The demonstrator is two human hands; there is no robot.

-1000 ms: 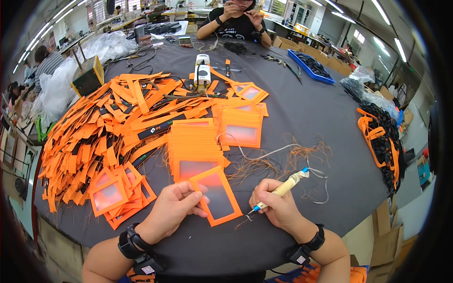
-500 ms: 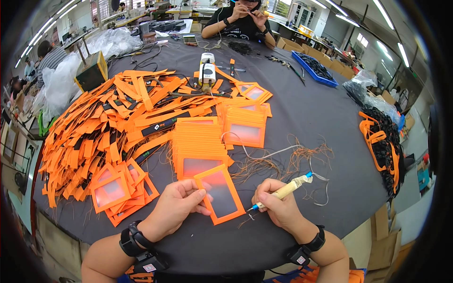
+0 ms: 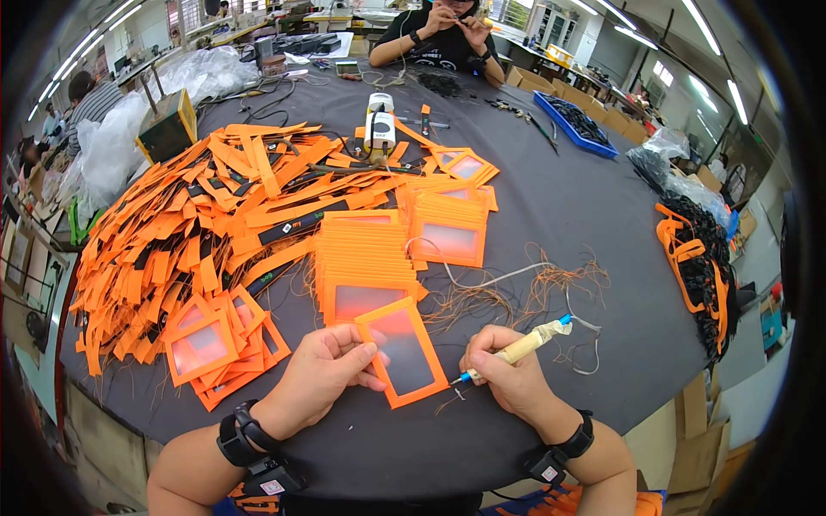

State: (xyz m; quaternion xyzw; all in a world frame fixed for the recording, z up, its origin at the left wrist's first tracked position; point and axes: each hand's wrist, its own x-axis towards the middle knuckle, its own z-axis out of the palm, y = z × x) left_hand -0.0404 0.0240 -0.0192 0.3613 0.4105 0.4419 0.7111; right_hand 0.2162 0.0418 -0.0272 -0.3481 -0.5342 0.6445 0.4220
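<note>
My left hand point(image 3: 320, 378) holds an orange-framed clear window pouch point(image 3: 403, 351) flat on the dark round table point(image 3: 551, 198), fingers on its left edge. My right hand point(image 3: 506, 377) grips a pen-shaped hot tool point(image 3: 514, 350) with a tape-wrapped handle and a blue tip, and the tip touches the pouch's lower right edge. A white cord runs from the tool's back end across the table. Directly beyond the pouch lies a neat stack of similar orange pouches point(image 3: 366, 271).
A big heap of orange strips and pouches point(image 3: 198, 232) covers the table's left half. Loose orange threads point(image 3: 533, 288) lie right of the stack. Across the table sits another person point(image 3: 434, 34), working. A blue tray point(image 3: 575, 125) and orange-black straps point(image 3: 697, 267) are at right.
My hands and the pouch stay almost in place; the tool tip has shifted slightly along the pouch's right edge. The view has tilted a little.
</note>
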